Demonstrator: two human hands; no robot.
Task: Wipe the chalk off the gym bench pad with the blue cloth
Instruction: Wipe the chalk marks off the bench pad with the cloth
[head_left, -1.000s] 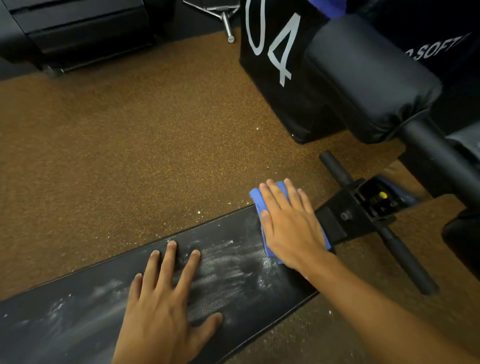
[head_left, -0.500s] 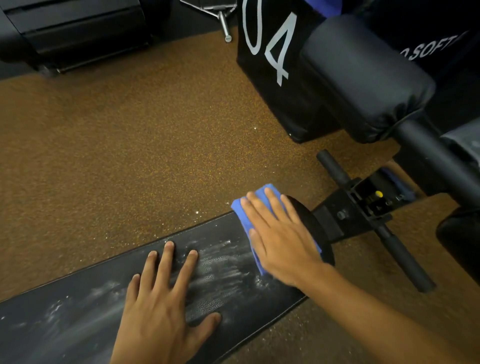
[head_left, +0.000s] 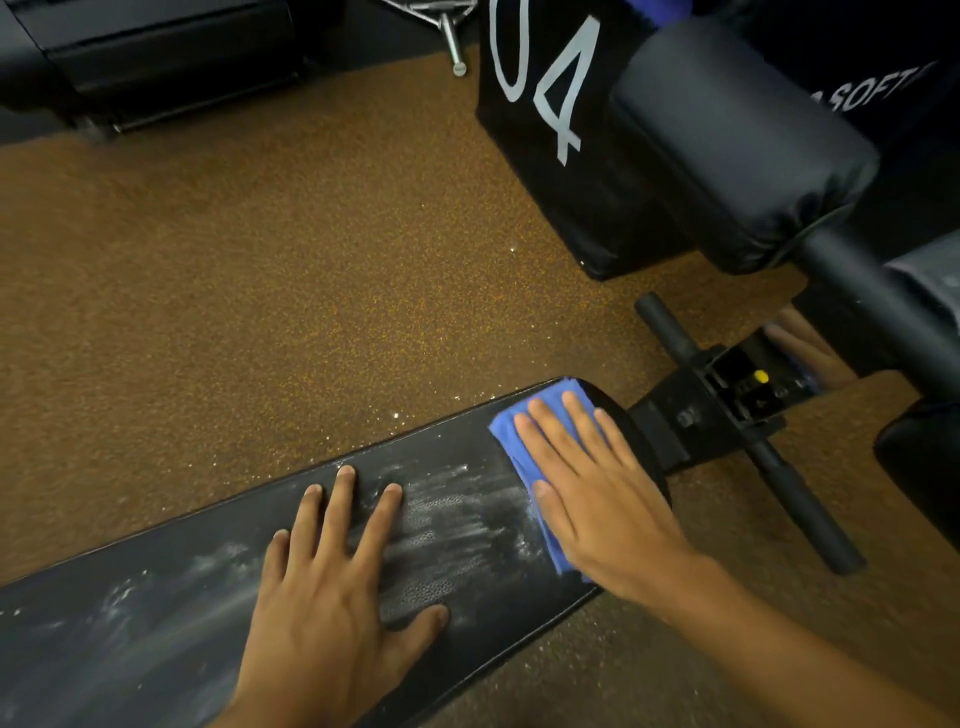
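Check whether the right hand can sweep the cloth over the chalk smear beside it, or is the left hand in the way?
Probably yes: the right hand presses the blue cloth flat at the chalk smear edge. Farther along, the left hand lies flat.

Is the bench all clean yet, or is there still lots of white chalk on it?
Not yet. The rounded end of the bench pad looks dark and clean. The right hand is pressing the blue cloth flat there, while the left hand rests flat on the pad. Left to wipe: chalk smears between the hands and more chalk beyond the left hand.
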